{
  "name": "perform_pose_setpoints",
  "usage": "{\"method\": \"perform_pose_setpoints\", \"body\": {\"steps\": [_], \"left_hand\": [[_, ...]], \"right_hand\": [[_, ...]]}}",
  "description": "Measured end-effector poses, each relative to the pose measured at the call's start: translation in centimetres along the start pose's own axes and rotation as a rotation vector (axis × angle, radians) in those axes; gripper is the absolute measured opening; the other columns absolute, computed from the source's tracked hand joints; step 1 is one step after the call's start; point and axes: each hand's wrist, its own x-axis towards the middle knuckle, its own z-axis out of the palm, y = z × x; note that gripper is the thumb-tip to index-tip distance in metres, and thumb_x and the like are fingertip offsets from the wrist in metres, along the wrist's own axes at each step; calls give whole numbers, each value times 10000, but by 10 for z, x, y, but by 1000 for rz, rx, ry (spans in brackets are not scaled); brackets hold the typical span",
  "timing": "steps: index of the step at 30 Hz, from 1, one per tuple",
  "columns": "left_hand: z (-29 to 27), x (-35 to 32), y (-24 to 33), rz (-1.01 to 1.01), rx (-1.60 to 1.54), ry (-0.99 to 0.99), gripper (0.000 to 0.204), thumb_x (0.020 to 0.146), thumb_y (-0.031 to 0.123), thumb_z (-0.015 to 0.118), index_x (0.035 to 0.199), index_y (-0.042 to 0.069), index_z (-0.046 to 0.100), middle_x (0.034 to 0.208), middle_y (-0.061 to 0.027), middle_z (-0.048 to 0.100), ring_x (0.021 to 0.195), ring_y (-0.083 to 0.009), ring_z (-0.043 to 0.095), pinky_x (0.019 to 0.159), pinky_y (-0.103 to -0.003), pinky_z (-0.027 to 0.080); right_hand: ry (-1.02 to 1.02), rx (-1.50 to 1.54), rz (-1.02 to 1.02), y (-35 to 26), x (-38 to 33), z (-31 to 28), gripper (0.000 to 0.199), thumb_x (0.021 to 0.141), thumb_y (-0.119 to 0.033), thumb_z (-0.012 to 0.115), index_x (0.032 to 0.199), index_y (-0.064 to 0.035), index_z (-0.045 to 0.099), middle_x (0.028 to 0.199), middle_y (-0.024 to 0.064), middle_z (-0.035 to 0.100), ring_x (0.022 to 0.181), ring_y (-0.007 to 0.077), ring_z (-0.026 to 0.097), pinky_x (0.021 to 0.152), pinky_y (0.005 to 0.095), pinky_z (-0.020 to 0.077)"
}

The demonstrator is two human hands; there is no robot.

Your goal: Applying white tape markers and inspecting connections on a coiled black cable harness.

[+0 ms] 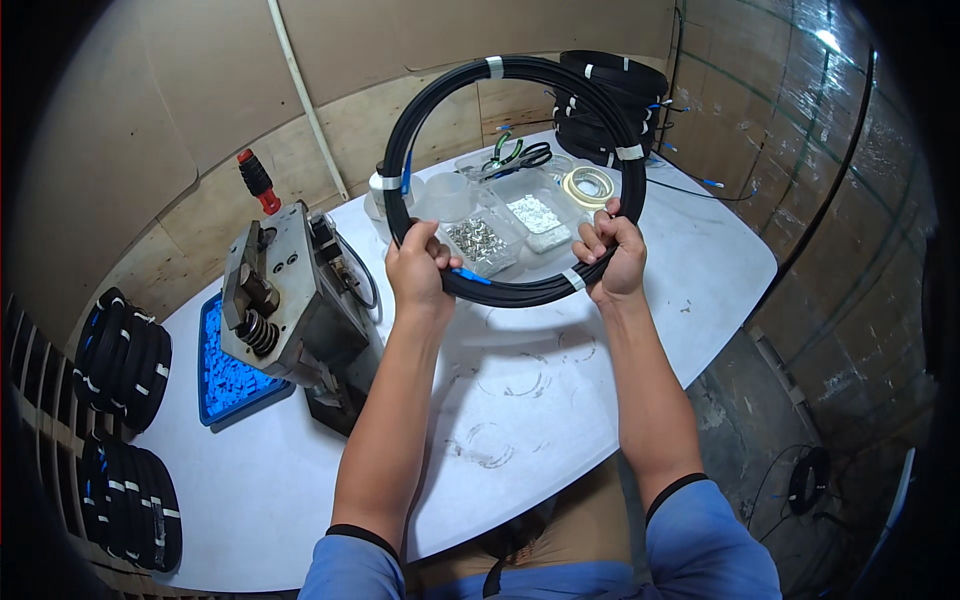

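Head view: the coil's (pixel 520 180) ring hides parts of the clear plastic trays (pixel 500 225) behind it; their small metal contents are hard to make out. Further coils (pixel 125 360) at the bench's (pixel 560 400) left edge are partly cut off in the dark rim. Press machine (pixel 290 300) stands at the left side of the bench, blue tray (pixel 225 375) of small blue parts just beside it. Stack of coils (pixel 610 100) at the far edge, scissors (pixel 520 155) and tape roll (pixel 590 185) near it. The coil is black cable, white ties, blue ends, held upright above mid-bench. Left hand (pixel 420 265) and right hand (pixel 615 255) each wrapped tight round its lower arc.
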Motion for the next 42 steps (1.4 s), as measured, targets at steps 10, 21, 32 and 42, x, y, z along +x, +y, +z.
{"method": "perform_pose_setpoints", "body": {"steps": [10,21,32,42], "left_hand": [[7,-9,14,41,25,68,121,872,90,572,831,116,460,615,39,362,495,-73,365,485,-276,395],[19,-14,14,137,37,-48,158,924,153,601,981,67,482,712,-42,481,606,-174,548,564,-327,489],[9,-11,14,72,43,-99,222,974,296,577,924,108,472,719,-39,493,617,-198,565,529,-331,456],[11,-11,14,110,76,6,128,943,149,580,916,100,464,599,24,376,456,-98,401,446,-299,413]], "right_hand": [[-9,86,26,11,-3,-1,145,864,-59,516,975,-142,476,670,-36,399,516,73,349,472,245,334],[-61,60,-75,-3,-8,4,133,868,-85,508,972,-134,439,606,-37,327,512,71,332,477,228,334],[-67,82,-80,0,-9,4,173,845,-61,527,1000,-128,487,691,-27,420,524,77,360,469,240,345],[-32,49,-51,3,-11,10,167,843,-63,517,992,-123,470,639,-35,370,513,74,344,464,237,334]]}}
